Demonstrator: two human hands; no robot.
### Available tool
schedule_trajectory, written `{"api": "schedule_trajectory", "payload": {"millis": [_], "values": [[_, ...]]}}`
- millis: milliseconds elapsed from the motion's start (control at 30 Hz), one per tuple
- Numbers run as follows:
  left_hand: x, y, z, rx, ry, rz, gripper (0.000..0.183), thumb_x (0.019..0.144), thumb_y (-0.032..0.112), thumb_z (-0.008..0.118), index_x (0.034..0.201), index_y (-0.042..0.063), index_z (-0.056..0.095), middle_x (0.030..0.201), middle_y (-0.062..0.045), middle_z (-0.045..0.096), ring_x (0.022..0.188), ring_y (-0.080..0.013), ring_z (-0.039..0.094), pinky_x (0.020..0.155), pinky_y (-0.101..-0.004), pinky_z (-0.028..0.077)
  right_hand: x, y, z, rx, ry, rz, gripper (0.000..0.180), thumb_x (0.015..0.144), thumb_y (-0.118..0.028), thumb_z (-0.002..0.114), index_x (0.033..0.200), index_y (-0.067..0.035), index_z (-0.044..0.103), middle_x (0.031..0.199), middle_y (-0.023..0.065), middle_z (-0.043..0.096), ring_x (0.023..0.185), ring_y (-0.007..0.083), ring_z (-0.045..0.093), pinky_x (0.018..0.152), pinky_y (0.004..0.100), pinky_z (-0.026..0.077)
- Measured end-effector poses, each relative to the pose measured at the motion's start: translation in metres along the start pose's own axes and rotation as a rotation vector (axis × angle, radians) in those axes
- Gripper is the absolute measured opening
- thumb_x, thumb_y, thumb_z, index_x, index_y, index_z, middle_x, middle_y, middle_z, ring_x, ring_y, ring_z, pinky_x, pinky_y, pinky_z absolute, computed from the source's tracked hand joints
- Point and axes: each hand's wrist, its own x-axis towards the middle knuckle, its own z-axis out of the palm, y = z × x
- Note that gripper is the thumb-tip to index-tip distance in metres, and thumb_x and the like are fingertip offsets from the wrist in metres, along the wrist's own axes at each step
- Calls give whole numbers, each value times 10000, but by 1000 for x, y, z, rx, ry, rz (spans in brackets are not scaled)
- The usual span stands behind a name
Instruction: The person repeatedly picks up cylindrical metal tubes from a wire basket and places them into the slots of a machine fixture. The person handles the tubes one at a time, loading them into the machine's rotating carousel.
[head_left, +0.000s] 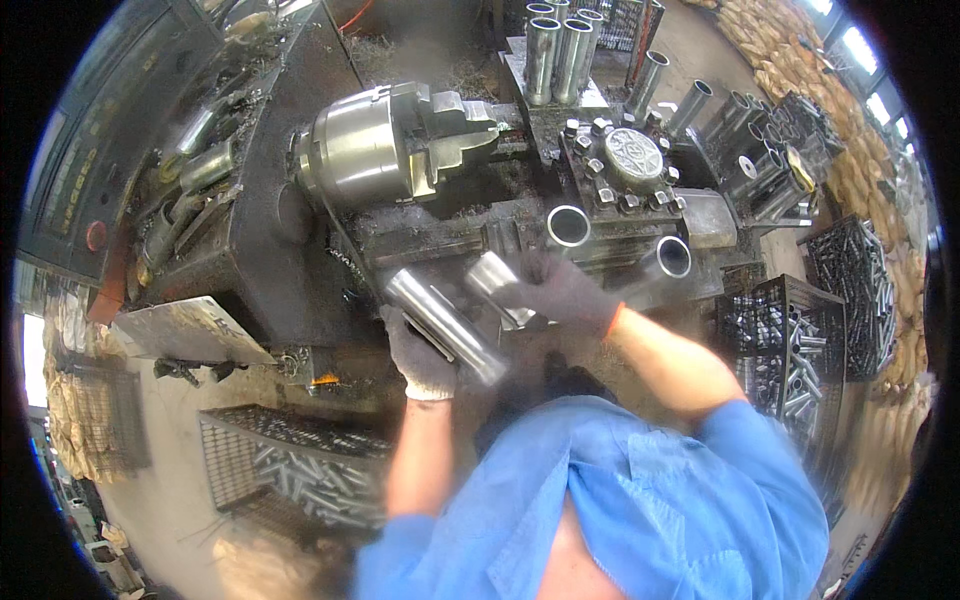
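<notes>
My left hand (420, 356), in a grey-palmed work glove, grips a shiny steel tube (450, 326) slanted down to the right. A slim metal strip (429, 336) lies along the tube by my fingers; what it belongs to cannot be told. My dark-gloved right hand (566, 292), slightly blurred, is closed around a bright metal cylinder (491, 274), its lower part hidden by the fingers. Just beyond that hand stand two open-ended steel tubes, one close behind it (568, 225) and one to the right (673, 256). Ahead is a lathe chuck (360, 142) with stepped jaws, apparently holding nothing.
A bolted tool post (634, 155) sits right of the chuck. Several upright tubes (559, 64) stand behind it, more (750, 135) at right. Wire baskets of metal parts stand at lower left (225, 457) and right (817, 300). A control panel (82, 172) edges the left.
</notes>
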Motion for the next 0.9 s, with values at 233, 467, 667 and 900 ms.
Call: {"api": "schedule_trajectory", "payload": {"millis": [233,467,667,900], "values": [[8,10,68,553,-176,498,916,1046,582,673,1673,6,333,1538,-164,566,1336,-347,597,1119,-509,506,-7,-117,12,-488,-48,-349,1037,736,-633,918,1528,-58,573,1298,219,761,1200,362,742,1050,456,572],[-9,31,-76,1123,358,436,444,1107,289,584,1404,-36,640,1343,-145,681,1219,-252,642,1079,-422,532,76,-213,-160,-1768,397,-909,500,920,-322,842,1325,-88,665,1130,152,782,927,259,785,770,416,657],[-77,60,-240,1439,675,478,384,1169,296,471,1368,18,648,1244,-103,667,1129,-243,630,1060,-397,517,186,-173,-199,-1610,-142,-222,717,764,-329,876,1397,-92,637,1188,200,762,1104,406,761,937,558,598],[-61,96,-247,542,838,427,400,1175,352,500,1344,20,643,1195,-90,673,1047,-224,644,957,-388,554,195,-165,-178,-1351,-236,-384,869,756,-383,892,1504,-60,590,1282,206,761,1178,379,740,991,497,590]]}}
